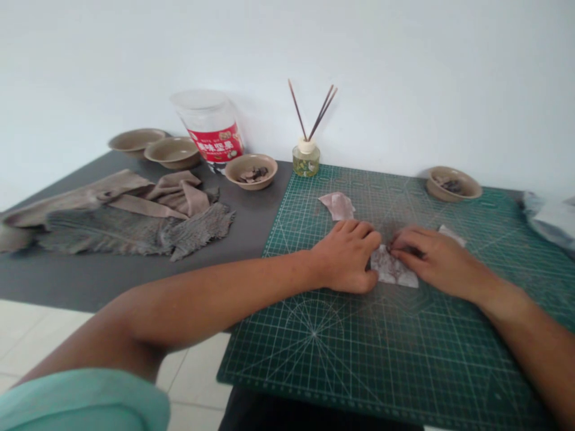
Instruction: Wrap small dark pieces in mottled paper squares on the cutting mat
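A small white piece of thin sheet (395, 272), like paper or cloth with dark smudges, lies on the green cutting mat (359, 359). My left hand (348, 257) is curled at its left edge, thumb and fingers closing on it; a dark patch shows between them. Over the sheet's upper right part my right hand (433, 257) is closed in a pinch, its fingers slightly blurred. Whatever sits between those fingertips is too small to name. Behind my left hand rests a pinkish white piece (339, 206). Another white piece (453, 235) is partly hidden behind my right hand.
Bowls with dark bits stand at the back, one bowl (251, 172) left, another bowl (453, 184) right. A reed diffuser (306, 158) and a clear plastic tub (211, 129) are near the wall. Crumpled cloths (121, 221) cover the left. A plastic bag (550, 215) lies far right.
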Available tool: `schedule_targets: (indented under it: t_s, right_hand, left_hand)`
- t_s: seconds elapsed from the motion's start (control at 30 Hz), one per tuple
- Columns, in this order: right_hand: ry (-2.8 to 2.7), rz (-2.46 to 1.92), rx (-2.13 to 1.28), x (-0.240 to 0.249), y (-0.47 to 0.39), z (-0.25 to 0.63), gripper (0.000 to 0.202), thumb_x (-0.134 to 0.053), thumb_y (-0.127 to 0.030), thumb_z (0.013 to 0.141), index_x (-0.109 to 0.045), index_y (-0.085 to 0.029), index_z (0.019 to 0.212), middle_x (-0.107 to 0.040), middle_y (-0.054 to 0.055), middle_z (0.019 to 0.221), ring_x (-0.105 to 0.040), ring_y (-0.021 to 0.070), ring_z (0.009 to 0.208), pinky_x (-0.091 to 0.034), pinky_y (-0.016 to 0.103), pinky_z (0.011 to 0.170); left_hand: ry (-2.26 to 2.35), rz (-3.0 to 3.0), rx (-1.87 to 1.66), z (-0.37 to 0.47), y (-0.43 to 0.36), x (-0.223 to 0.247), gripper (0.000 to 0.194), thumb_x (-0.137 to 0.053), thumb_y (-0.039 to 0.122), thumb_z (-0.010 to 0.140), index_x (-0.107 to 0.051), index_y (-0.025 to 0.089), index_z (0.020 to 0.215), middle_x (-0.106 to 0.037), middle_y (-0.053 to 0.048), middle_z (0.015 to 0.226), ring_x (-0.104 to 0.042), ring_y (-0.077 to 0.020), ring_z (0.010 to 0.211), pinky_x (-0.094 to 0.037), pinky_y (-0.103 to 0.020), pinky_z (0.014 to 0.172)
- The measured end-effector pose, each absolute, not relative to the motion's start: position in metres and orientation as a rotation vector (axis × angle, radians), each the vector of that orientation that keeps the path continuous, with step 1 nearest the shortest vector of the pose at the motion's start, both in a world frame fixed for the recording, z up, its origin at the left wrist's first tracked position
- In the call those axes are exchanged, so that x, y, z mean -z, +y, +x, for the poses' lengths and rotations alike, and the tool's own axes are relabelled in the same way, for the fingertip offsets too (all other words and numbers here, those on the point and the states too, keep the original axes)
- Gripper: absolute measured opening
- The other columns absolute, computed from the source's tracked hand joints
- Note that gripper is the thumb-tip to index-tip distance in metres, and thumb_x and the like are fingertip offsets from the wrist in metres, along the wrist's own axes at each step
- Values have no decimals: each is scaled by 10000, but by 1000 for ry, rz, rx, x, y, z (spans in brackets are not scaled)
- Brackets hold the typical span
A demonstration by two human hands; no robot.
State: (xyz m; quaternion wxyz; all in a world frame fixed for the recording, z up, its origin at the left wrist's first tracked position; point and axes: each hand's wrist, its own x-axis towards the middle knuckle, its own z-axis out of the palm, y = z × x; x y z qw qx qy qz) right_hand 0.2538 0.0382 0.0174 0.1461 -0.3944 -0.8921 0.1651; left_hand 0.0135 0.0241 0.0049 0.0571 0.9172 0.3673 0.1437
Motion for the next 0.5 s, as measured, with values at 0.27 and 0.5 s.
schedule_targets:
  t_s: [0.27,0.5]
  right_hand:
    - [-2627,-1023,-692,-21,26,250,171,-564,-246,979,-703,-258,880,-709,37,985,-671,223,932,-535,384,829]
    - [-2586,-1179,-615,-22,31,264,125,-598,-290,957,-708,-256,908,-717,49,967,-671,246,882,-535,412,777]
  left_hand:
    - [1098,2784,-425,13,25,-5,387,-587,440,850,-540,169,1122,-585,-131,1290,-523,-326,1184,-440,-488,1044]
    - [1099,2779,-419,13,24,-6,380,-584,435,849,-536,177,1125,-575,-133,1311,-519,-321,1198,-432,-481,1059]
